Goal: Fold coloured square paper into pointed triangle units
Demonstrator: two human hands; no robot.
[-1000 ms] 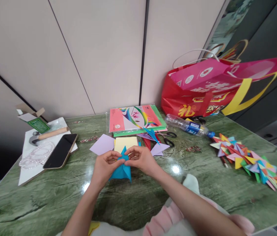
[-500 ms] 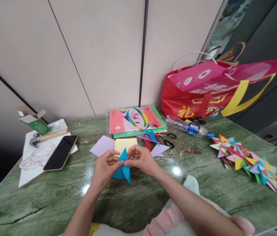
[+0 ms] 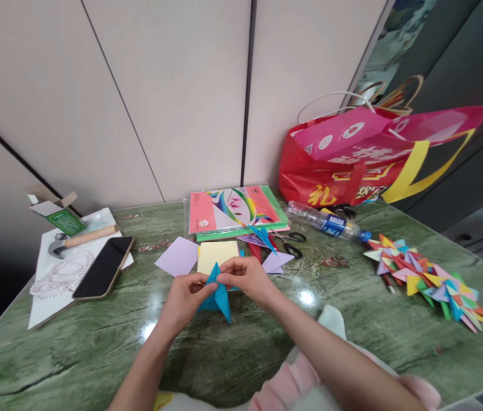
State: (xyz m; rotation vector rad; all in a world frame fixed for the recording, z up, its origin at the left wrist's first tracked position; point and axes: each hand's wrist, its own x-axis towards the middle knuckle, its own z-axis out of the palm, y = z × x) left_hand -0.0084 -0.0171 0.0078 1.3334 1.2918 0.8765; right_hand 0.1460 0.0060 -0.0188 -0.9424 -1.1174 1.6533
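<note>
Between my two hands is a blue folded paper (image 3: 221, 298), its narrow point up and two flaps hanging down. My left hand (image 3: 186, 298) pinches it from the left with thumb and fingers. From the right, my right hand (image 3: 246, 278) grips it near the upper point, thumb and forefinger together. Just behind the hands lies a stack of cream paper squares (image 3: 218, 254). A lilac paper square (image 3: 178, 256) is left of the stack. Folded lilac paper (image 3: 276, 261) and a blue folded piece (image 3: 262, 237) lie to the right, beside black-handled scissors (image 3: 293, 244).
Paper packs (image 3: 235, 210) lie at the back, near a plastic bottle (image 3: 331, 222) and a red bag (image 3: 339, 165). Colourful folded-paper pieces (image 3: 430, 279) sit at right. At left are a phone (image 3: 103, 268), a hammer (image 3: 83, 237), beads (image 3: 64, 274) and a green-white box (image 3: 65, 220).
Both hands stay on the blue paper, which has tilted and moved slightly lower. My right fingers have drawn in closer around its upper point.
</note>
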